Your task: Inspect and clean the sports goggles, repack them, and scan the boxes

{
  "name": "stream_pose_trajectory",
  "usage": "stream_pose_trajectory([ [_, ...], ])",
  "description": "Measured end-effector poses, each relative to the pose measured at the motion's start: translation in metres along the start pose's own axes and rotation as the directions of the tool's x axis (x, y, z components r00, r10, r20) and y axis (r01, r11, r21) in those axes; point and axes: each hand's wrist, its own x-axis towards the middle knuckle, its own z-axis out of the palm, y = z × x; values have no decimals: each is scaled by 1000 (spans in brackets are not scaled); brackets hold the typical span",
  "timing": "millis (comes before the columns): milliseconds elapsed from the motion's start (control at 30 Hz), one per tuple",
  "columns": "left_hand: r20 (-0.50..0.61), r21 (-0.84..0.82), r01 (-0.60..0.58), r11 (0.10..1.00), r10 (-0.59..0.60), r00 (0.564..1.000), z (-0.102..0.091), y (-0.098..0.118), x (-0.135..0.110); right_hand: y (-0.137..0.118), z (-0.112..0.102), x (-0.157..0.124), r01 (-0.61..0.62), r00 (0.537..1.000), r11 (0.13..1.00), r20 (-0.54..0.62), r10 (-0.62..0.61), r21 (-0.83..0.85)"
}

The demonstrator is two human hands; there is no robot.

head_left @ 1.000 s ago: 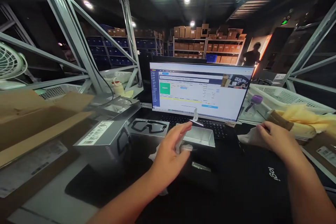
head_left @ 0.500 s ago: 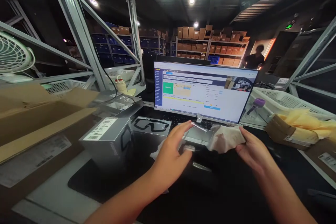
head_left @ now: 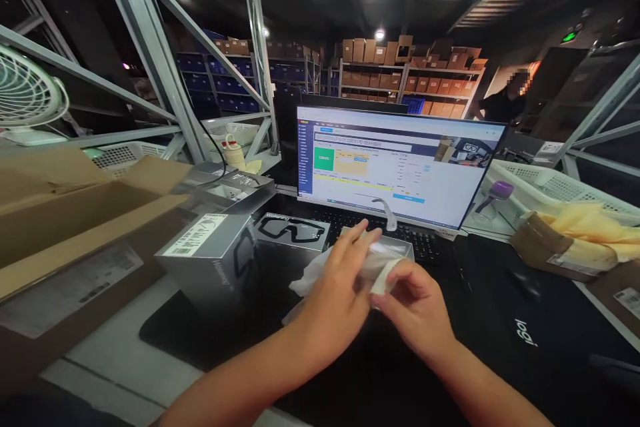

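Note:
My left hand is closed around a pair of glasses, mostly hidden by the fingers. Their pale curved arm rises past my fingertips, in front of the monitor. Close on the right, my right hand pinches the edge of a thin white wrapping between thumb and forefinger. That wrapping touches or overlaps the glasses; which, I cannot tell. Crumpled translucent plastic shows behind my left hand. Beyond my hands, a grey box is partly covered.
Two grey boxes with goggle pictures, one upright and one farther back, stand left. An opened carton is at far left. A monitor and keyboard stand behind. A carton of yellow packing sits right. A person stands in the background.
My right hand has brought the white wrapping leftward, against my left hand. The pale glasses arm now stands higher above my left fingers. The view has tilted slightly down.

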Motion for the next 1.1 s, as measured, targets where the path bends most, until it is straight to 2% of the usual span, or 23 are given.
stream_pose_trajectory([
  [100, 39, 42, -66, 997, 64, 997, 9, 0, -6, -3, 2, -2, -70, 975, 997, -215, 60, -40],
  [167, 52, 51, -84, 995, 81, 995, 13, 0, -7, -7, -3, 2, -162, 954, 987, -254, 161, 19],
  [233, 71, 54, -91, 994, 87, 994, 15, 1, -8, -12, -11, 8, -231, 927, 959, -261, 269, 165],
  [333, 91, 44, -94, 995, 89, 992, 14, 1, -7, -15, -18, 14, -261, 894, 911, -277, 353, 318],
  [400, 81, 29, -85, 996, 83, 993, 12, 1, -6, -13, -13, 8, -255, 901, 942, -300, 314, 221],
  [500, 54, 13, -66, 998, 65, 996, 9, -1, -6, -9, 2, -7, -196, 935, 978, -314, 163, -76],
  [567, 51, 14, -67, 998, 67, 996, 9, -2, -6, -8, 6, -11, -192, 950, 973, -274, 150, -132],
  [633, 58, 27, -84, 996, 82, 995, 10, -2, -5, -11, 2, -5, -248, 944, 969, -230, 237, -18],
  [700, 79, 36, -123, 992, 120, 990, 12, -1, -5, -15, -8, 8, -314, 916, 930, -197, 350, 191],
  [767, 116, 37, -155, 987, 150, 982, 15, 0, -4, -19, -18, 20, -334, 886, 865, -187, 424, 375],
  [833, 138, 30, -161, 986, 156, 978, 15, 1, -4, -20, -21, 23, -327, 867, 829, -206, 454, 453],
  [900, 123, 21, -133, 991, 130, 984, 14, 0, -4, -16, -14, 15, -304, 875, 873, -251, 415, 381],
  [967, 88, 10, -103, 995, 101, 991, 11, -2, -4, -11, -3, 2, -268, 903, 941, -287, 321, 208],
  [1033, 65, -1, -85, 996, 85, 994, 9, -4, -3, -7, 6, -9, -245, 926, 968, -282, 252, 62],
  [1100, 64, -2, -90, 996, 89, 994, 9, -6, -3, -6, 7, -9, -275, 925, 959, -254, 283, 66],
])
